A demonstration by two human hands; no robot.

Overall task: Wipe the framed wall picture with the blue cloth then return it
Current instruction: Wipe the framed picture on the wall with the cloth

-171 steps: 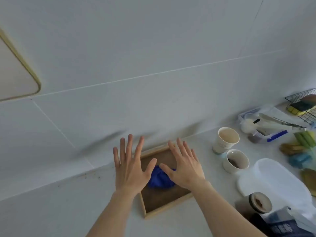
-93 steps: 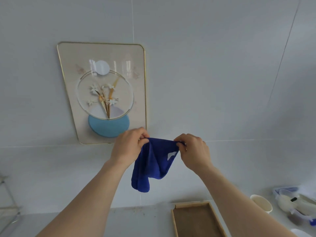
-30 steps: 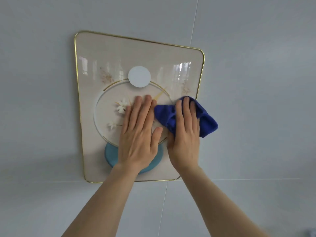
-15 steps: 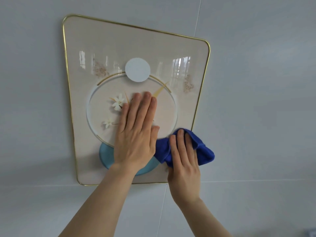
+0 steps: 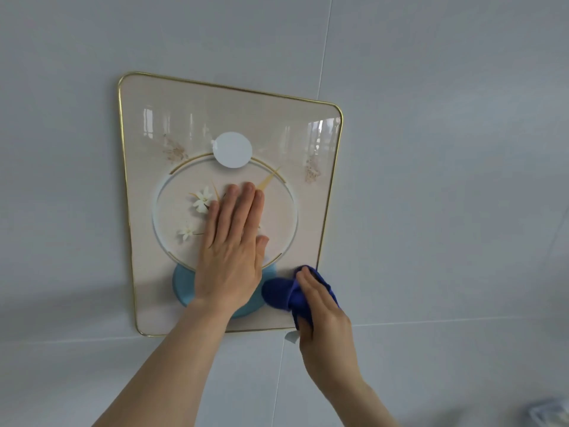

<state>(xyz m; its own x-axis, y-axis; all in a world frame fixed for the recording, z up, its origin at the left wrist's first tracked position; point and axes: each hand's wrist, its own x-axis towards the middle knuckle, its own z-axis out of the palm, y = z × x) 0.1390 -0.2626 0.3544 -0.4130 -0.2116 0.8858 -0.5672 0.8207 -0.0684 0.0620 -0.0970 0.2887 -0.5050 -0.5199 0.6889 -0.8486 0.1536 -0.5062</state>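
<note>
Pale grey wall tiles fill nearly the whole view, with thin grout lines running up above the picture's right corner and across below its bottom edge. Hanging flat on them is the framed wall picture, a beige panel with rounded corners and a thin gold rim, seen at a slant so that its top edge slopes down to the right. Its glossy face carries window reflections near the top, a pale round disc above a large ringed oval, small white flowers inside the oval, and a light blue disc at the bottom that is mostly covered by a wrist. The left hand lies flat on the middle of the picture, palm against the glass, its fingers straight and close together, pointing upward, the thumb tucked along the side; it grips nothing and only presses on the surface. The right hand is at the picture's lower right corner, just beside the left wrist, with its fingers curled over the blue cloth. That cloth is bunched into a dark blue wad, held between the hand and the glass, and pressed against the picture beside the blue disc; part of it bulges out to the left of the hand. A small white tag shows below the hand, at the frame's bottom edge. Both bare forearms reach up from the bottom of the view.
</note>
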